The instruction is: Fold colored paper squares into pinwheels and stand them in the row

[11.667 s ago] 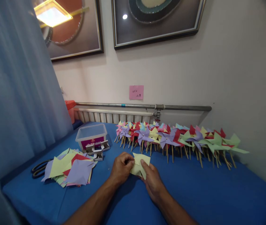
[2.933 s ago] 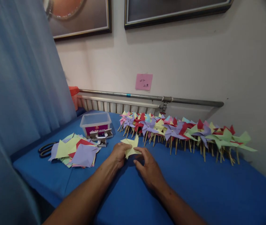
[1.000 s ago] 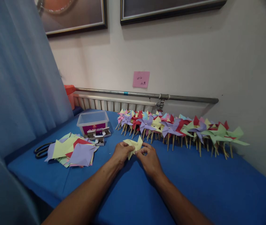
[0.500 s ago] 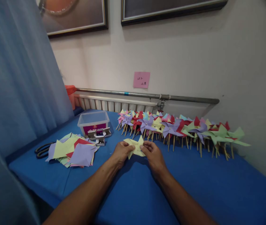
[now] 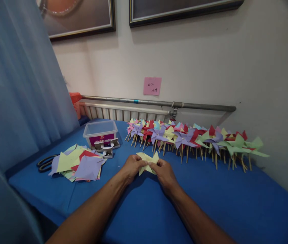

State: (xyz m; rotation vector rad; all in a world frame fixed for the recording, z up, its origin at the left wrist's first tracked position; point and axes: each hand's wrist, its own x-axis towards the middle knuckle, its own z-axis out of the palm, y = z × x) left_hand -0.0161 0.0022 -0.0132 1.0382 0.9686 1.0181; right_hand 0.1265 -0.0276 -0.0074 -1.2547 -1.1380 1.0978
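Between my two hands is a pale yellow paper pinwheel point(image 5: 147, 158), its corners folded in toward the centre and its points sticking out. My left hand point(image 5: 133, 166) is closed on its left side, thumb pressed near the middle. From the right, my right hand point(image 5: 164, 171) pinches the paper, its thumb also at the centre and almost meeting the left thumb. The fingers behind the paper are mostly hidden. No stick shows on this pinwheel. The paper is held just above the blue cloth point(image 5: 144, 210).
Many finished pinwheels point(image 5: 182, 138) on sticks stand in rows behind and to the right. At left lie cut paper sheets point(image 5: 88, 169) and black-handled scissors point(image 5: 44, 164). Behind them are a clear plastic tub point(image 5: 100, 130) and small open boxes point(image 5: 107, 153) with tiny metal pieces.
My right thumb has moved inward to the pinwheel's centre, bringing the right-hand fold in with it. My hands have drawn closer together. The view has shifted slightly.
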